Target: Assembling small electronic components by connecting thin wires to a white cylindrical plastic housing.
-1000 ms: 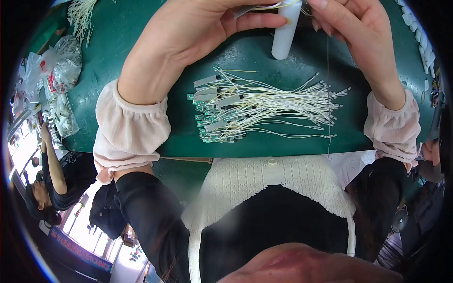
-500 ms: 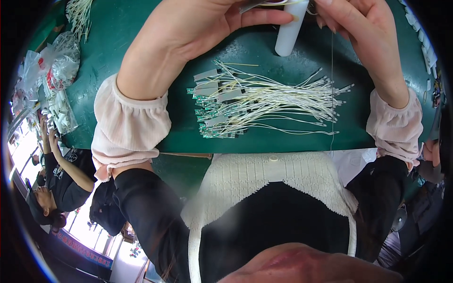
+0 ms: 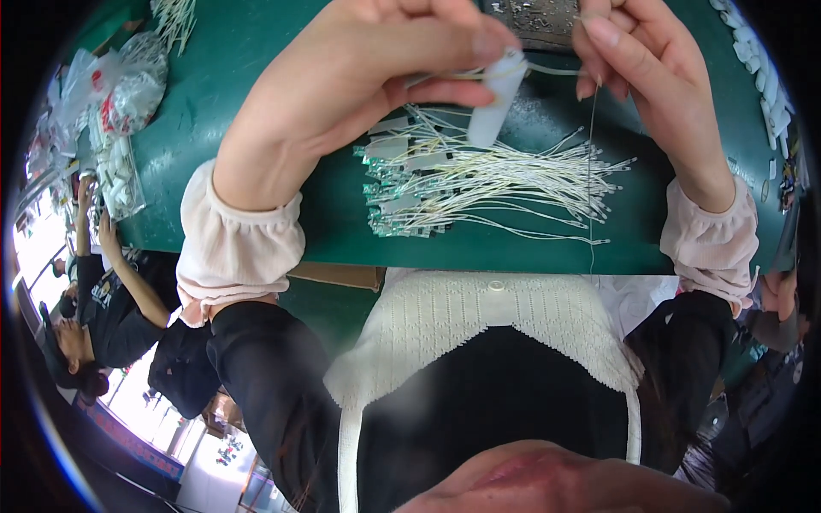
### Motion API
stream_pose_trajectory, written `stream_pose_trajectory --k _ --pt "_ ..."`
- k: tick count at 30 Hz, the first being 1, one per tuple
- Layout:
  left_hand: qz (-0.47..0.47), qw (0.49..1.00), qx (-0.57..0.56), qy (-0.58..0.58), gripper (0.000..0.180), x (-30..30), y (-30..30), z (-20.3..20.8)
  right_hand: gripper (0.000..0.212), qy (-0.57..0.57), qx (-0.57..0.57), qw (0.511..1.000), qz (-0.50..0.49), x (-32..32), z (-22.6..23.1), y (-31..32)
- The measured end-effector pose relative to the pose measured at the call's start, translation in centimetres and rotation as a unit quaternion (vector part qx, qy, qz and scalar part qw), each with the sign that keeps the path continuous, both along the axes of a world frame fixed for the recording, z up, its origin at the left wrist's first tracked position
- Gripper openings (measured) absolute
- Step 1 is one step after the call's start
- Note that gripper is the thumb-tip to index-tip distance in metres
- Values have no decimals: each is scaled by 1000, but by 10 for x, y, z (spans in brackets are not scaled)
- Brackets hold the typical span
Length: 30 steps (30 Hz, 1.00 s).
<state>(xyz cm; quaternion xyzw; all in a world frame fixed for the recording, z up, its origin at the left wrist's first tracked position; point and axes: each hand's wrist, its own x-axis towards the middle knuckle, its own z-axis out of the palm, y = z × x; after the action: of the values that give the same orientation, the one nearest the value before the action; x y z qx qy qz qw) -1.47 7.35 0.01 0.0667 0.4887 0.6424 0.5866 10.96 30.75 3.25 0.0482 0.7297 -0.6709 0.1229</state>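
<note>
My left hand is closed, its thumb and fingers gripping a white plastic tube that tilts down toward me. From the tube's upper end a pale thin wire runs across to my right hand. The fingertips of that hand are pinched at the wire's end and at a fine grey strand, which hangs down past the table edge. Just below the tube lies a bundle of white wires, with small green circuit boards at their left ends.
A dark tray holding small metallic bits sits at the far edge. Plastic bags lie on the green table's left, near more loose wires. White tubes line the right edge. Another person sits at the left.
Both hands have come nearer to me, and the white tube now overlaps the wire bundle. A wire stretches between my hands. The dark tray has come into view.
</note>
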Motion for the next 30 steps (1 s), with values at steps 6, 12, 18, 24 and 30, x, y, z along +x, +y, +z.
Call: stream_pose_trajectory --k 6,12,18,24,30 --pt "52 981 119 146 16 29 -102 23 15 59 -28 997 49 4 -43 1" --pt "250 926 113 258 26 101 -237 36 9 125 45 990 38 20 -33 17" --pt "303 876 -188 326 21 144 -315 -7 12 13 -59 991 122 28 -38 26" --pt "185 792 -438 384 33 102 -415 -148 20 -11 100 993 68 55 -34 75" --pt "-125 779 -456 413 45 99 -297 -89 34 -50 737 609 -287 110 -89 265"
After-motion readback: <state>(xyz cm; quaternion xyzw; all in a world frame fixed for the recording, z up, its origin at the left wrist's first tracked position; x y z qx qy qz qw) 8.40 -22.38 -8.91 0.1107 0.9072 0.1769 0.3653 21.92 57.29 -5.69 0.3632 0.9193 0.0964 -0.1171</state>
